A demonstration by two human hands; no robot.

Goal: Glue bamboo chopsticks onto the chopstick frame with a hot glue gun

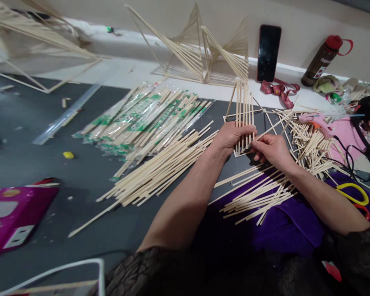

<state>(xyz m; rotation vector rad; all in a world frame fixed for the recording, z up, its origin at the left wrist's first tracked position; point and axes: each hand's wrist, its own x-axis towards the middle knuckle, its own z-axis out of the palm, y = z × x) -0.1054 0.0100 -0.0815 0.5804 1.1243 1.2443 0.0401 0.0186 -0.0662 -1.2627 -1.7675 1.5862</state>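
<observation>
My left hand (231, 139) is closed around a small frame (244, 102) of thin wooden sticks, its thumb lying across a row of near-parallel sticks. Close beside it, my right hand (269, 149) pinches the lower end of a wooden stick at the frame's right side; the fingertips partly hide the contact. The frame's base corner shows below my left hand. Loose wooden sticks (262, 195) lie in front of my hands, partly over a purple cloth (291, 224). To the right, a pink glue gun (319, 123) rests on a heap of short sticks (311, 150).
Packaged chopsticks (148, 117) and a bundle of bare sticks (160, 168) lie left. Finished stick structures (185, 57) stand behind, near a phone (269, 53) and bottle (322, 61). Scissors (354, 193) are right; a ruler (69, 113) and a magenta case (21, 213) are left.
</observation>
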